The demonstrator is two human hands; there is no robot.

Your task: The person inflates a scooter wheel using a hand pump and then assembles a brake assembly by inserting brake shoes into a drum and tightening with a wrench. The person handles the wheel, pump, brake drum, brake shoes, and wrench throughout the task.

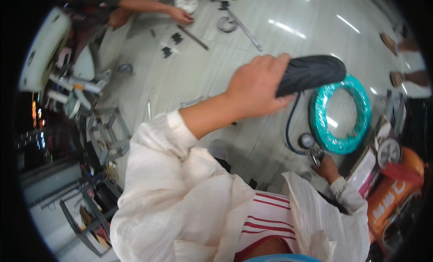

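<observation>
My left hand, slightly blurred, is closed around the side of a black treaded tire, which stands upright. In my right hand is a tire inflator with a round gauge, its handle in my fingers. A dark air hose curves from the inflator up to the tire; where it meets the tire is hidden. Beside the tire and inflator lies a ring wrapped in glossy teal plastic.
An orange tank with a wheel stands at right. Another person's hand is at the far left, near a dark bar. A metal rod and a small cup are on the floor. Someone's feet show at right.
</observation>
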